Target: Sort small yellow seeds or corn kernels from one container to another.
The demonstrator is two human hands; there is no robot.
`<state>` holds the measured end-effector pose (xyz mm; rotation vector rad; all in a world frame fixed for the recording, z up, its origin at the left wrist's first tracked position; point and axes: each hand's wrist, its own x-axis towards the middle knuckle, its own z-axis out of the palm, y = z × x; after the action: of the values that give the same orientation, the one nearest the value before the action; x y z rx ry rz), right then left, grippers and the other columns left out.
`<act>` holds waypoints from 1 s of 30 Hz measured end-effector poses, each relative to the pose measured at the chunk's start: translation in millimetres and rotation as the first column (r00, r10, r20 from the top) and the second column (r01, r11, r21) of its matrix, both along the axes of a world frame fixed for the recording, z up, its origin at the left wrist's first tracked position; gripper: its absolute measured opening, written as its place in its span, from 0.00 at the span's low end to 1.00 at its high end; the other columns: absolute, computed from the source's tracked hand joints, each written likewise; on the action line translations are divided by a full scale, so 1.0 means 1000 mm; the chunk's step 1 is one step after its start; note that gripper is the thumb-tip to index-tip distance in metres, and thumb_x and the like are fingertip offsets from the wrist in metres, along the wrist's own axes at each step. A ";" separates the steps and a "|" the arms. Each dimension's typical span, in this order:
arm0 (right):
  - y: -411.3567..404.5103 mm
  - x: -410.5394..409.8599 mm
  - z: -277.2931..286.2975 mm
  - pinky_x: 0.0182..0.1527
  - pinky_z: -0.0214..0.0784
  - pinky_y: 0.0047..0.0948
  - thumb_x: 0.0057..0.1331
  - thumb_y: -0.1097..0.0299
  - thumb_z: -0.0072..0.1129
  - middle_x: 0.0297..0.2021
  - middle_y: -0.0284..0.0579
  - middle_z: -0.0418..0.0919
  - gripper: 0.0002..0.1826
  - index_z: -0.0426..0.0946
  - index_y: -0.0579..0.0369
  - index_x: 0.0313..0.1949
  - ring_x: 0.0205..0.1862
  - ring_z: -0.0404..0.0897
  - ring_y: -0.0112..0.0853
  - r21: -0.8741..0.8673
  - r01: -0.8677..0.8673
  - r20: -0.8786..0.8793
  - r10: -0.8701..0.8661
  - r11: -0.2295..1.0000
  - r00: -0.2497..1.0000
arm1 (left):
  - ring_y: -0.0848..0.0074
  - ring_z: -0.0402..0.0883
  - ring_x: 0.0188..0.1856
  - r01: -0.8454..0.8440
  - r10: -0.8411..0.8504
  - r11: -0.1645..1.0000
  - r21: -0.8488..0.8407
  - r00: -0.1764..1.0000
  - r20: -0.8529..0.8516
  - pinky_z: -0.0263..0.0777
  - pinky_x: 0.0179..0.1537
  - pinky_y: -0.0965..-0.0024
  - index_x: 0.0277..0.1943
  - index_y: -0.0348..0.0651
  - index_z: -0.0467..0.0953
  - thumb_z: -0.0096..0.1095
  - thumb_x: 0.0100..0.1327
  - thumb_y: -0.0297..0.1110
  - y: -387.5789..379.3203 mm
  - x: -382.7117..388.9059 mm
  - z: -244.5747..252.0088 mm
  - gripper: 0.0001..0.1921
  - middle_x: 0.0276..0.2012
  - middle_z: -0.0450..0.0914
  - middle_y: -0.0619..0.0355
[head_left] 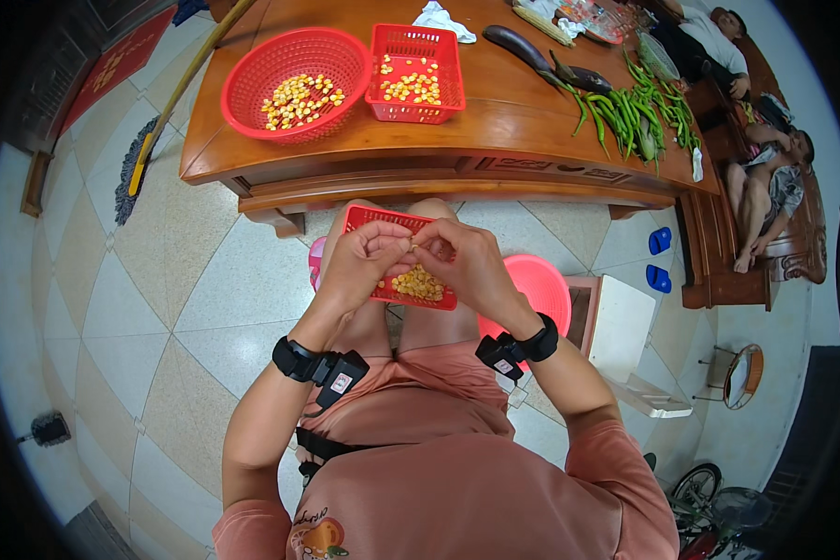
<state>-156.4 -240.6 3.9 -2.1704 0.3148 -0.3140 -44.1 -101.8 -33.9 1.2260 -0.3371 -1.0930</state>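
My left hand [372,255] and my right hand [465,260] meet over a small red plastic basket [364,217] that rests on my lap. Between their fingertips they pinch a small yellowish piece, seemingly a corn kernel [414,244], mostly covered by the fingers. Below the hands, a pile of loose yellow corn kernels [420,283] lies in the near end of the basket. On the table ahead, a round red colander [241,87] and a rectangular red basket [453,77] both hold more kernels.
The wooden table [518,126] also bears eggplants [521,47], green chili peppers [623,115] and a corn cob [544,26]. A pink basin [542,287] stands at my right beside a white-topped stool [619,322]. A mop [136,168] leans at left. Two people are on the wooden seating [787,238].
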 end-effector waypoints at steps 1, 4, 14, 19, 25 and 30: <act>-0.001 0.002 0.002 0.31 0.72 0.30 0.58 0.74 0.62 0.27 0.47 0.78 0.06 0.76 0.59 0.35 0.28 0.80 0.35 0.000 -0.001 0.001 0.001 1.000 1.000 | 0.80 0.82 0.39 -0.012 0.012 1.000 -0.007 1.000 -0.006 0.78 0.41 0.79 0.49 0.35 0.74 0.54 0.69 0.29 0.000 0.000 0.000 0.09 0.37 0.82 0.57; -0.010 0.014 0.014 0.30 0.71 0.29 0.57 0.76 0.61 0.24 0.46 0.76 0.05 0.75 0.60 0.33 0.26 0.79 0.33 -0.032 0.025 0.072 -0.022 0.999 0.997 | 0.80 0.81 0.36 -0.022 0.017 0.999 0.045 0.994 0.110 0.77 0.39 0.79 0.46 0.34 0.76 0.53 0.70 0.31 0.001 0.000 0.002 0.09 0.36 0.82 0.58; -0.078 0.106 0.065 0.30 0.70 0.36 0.60 0.70 0.58 0.25 0.56 0.78 0.07 0.78 0.60 0.36 0.26 0.79 0.45 -0.290 0.276 0.442 -0.128 0.916 0.888 | 0.79 0.80 0.27 0.067 -0.168 0.972 0.227 0.871 0.461 0.73 0.29 0.76 0.40 0.30 0.79 0.53 0.69 0.32 0.004 -0.011 0.007 0.12 0.25 0.80 0.56; -0.046 0.072 0.042 0.30 0.71 0.38 0.60 0.69 0.58 0.27 0.50 0.79 0.05 0.78 0.54 0.34 0.27 0.80 0.45 -0.324 0.069 0.307 0.035 0.943 0.951 | 0.83 0.75 0.23 -0.060 -0.044 0.986 0.155 0.804 0.593 0.72 0.29 0.78 0.42 0.32 0.79 0.47 0.72 0.31 0.007 -0.009 0.009 0.13 0.22 0.78 0.60; -0.011 0.024 -0.016 0.32 0.72 0.40 0.57 0.70 0.59 0.29 0.46 0.80 0.04 0.78 0.55 0.32 0.30 0.80 0.43 -0.470 -0.318 -0.160 0.275 0.823 0.948 | 0.82 0.73 0.19 -0.244 0.101 0.957 0.160 0.792 0.603 0.67 0.22 0.77 0.37 0.34 0.78 0.48 0.71 0.32 0.016 0.000 0.018 0.13 0.18 0.77 0.58; 0.000 0.019 -0.044 0.35 0.74 0.39 0.57 0.67 0.57 0.34 0.46 0.79 0.06 0.78 0.55 0.32 0.36 0.80 0.41 -0.564 -0.400 -0.298 0.273 0.722 0.915 | 0.84 0.71 0.18 -0.217 0.108 0.968 0.125 0.813 0.573 0.65 0.21 0.78 0.37 0.34 0.78 0.48 0.72 0.33 0.014 0.002 0.013 0.13 0.18 0.75 0.60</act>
<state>-137.0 -240.7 -39.9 -2.8617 -0.1163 0.0242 -42.6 -87.5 -20.9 1.7113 -0.5758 -0.5980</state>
